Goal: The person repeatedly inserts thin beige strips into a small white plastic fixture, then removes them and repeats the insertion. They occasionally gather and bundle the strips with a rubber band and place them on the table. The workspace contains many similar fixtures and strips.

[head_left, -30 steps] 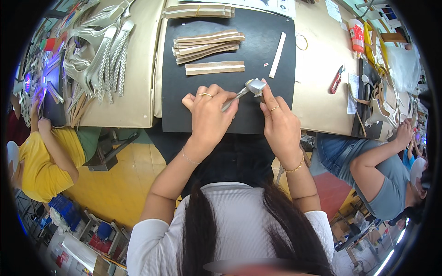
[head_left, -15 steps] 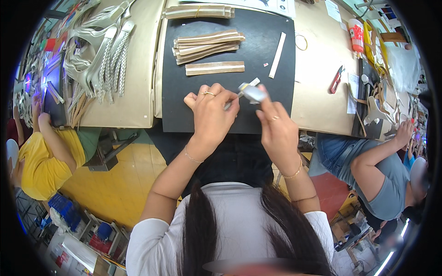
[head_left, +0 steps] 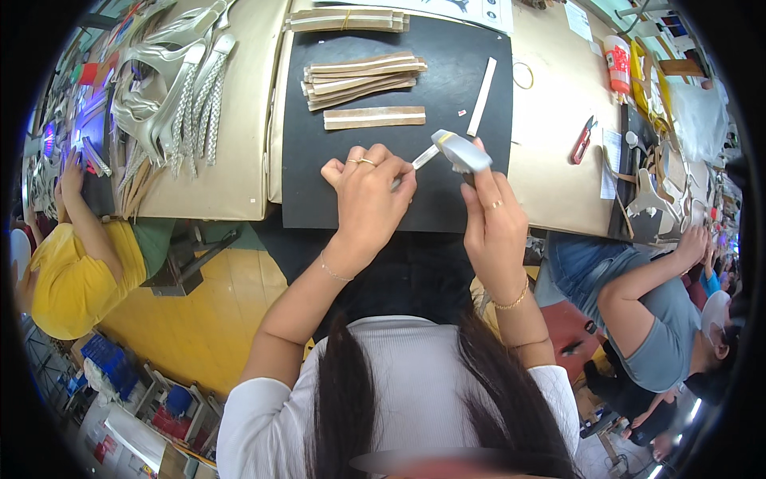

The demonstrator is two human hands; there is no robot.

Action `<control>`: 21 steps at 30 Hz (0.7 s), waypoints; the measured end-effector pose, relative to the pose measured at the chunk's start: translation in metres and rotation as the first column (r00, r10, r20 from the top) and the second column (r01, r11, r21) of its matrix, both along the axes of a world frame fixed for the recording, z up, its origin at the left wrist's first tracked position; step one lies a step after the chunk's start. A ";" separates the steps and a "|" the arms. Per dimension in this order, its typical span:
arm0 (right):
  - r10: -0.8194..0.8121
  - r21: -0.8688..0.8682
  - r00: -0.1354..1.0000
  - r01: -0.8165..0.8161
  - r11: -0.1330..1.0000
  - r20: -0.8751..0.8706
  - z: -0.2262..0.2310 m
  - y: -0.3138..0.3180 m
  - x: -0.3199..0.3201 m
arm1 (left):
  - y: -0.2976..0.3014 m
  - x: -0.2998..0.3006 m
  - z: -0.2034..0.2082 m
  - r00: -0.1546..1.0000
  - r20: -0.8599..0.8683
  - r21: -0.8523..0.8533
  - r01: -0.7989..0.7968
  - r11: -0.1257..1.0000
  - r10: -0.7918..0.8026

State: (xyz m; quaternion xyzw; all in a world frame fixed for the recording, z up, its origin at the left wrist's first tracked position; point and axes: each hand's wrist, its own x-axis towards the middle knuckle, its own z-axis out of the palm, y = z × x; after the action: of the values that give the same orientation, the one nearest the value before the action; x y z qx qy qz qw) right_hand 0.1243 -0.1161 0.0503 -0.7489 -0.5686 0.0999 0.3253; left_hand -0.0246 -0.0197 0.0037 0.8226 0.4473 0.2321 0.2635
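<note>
My left hand (head_left: 369, 188) is closed in a pinch on one end of a narrow white strip (head_left: 425, 157), over the black mat (head_left: 335, 203). The strip slants up to the right from my fingertips. In my right hand (head_left: 495, 219) is a hammer (head_left: 464, 152) with a pale grey head and a yellowish band, held by its short handle, most of which my fingers hide. The hammer head hovers near the strip's far end; whether they touch I cannot tell. Just beyond my left hand lies a single brown strip (head_left: 375, 118) with a white line along it.
Farther up the mat lie a pile of brown strips (head_left: 363, 80) and a banded bundle (head_left: 347, 21). Another white strip (head_left: 482, 96) lies at right. Red snips (head_left: 583, 141) and a red bottle (head_left: 617, 64) are to the right; pale braided straps (head_left: 183, 104) to the left. People sit on both sides.
My right hand has moved slightly right with the hammer, uncovering more of the white strip. My left hand has stayed in place.
</note>
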 end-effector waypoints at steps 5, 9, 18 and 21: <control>0.145 -0.278 0.983 -0.108 0.955 0.115 -0.003 -0.001 -0.005 | -0.003 -0.005 0.001 1.000 -0.009 0.039 0.016 0.999 -0.015; 0.136 -0.263 0.983 -0.100 0.960 0.125 -0.003 -0.001 -0.005 | -0.004 -0.018 0.004 1.000 0.002 -0.021 -0.004 1.000 0.004; 0.116 -0.229 0.982 -0.079 0.970 0.151 0.001 0.001 -0.001 | -0.006 -0.015 0.000 1.000 0.005 0.111 0.007 0.994 -0.008; 0.044 -0.172 0.994 -0.026 0.985 0.100 0.007 -0.001 -0.004 | -0.006 -0.015 0.000 1.000 0.001 0.105 0.014 0.994 -0.014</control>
State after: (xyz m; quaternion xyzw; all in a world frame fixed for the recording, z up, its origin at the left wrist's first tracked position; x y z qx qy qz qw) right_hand 0.1201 -0.1169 0.0575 -0.7680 -0.5870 0.1150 0.2287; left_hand -0.0394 -0.0255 0.0039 0.8382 0.4284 0.2544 0.2218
